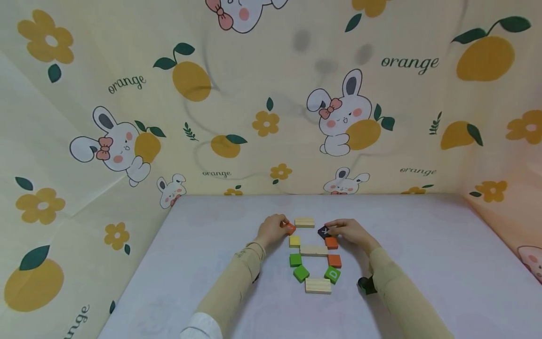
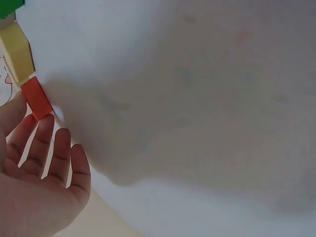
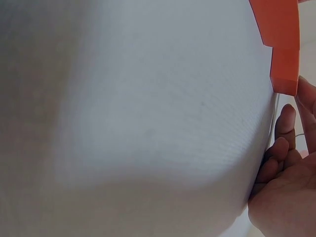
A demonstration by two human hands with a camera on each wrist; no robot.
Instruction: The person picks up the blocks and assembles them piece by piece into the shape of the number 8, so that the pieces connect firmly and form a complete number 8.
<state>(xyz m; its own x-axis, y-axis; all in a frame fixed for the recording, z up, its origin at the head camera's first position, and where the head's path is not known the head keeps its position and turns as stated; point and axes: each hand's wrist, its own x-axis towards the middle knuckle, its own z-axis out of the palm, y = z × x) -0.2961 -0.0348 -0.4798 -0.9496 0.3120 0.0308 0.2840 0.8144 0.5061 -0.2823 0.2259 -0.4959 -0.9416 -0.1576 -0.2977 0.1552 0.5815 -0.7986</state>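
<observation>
At the upper left of a ring of blocks, my left hand [image 1: 273, 230] pinches an orange block [image 1: 290, 229] between thumb and fingers. That orange block [image 2: 36, 97] touches or nearly touches a yellow block [image 2: 18, 54] in the left wrist view. Across from it, my right hand [image 1: 350, 232] holds a black block [image 1: 323, 231] with a white mark, just above an orange block [image 1: 331, 243]. The right wrist view shows the right hand [image 3: 289, 182] beside two orange blocks [image 3: 285, 71]; the black block is hidden there. A wooden plank [image 1: 305, 222] lies between the hands at the top.
Below the hands, a middle plank [image 1: 314, 251] and a bottom plank [image 1: 318, 286] lie flat. Green blocks [image 1: 301, 273] stand at the lower left, and a green block marked D [image 1: 332, 274] at the lower right. A patterned cloth [image 1: 267, 150] rises behind the white table [image 1: 203, 245].
</observation>
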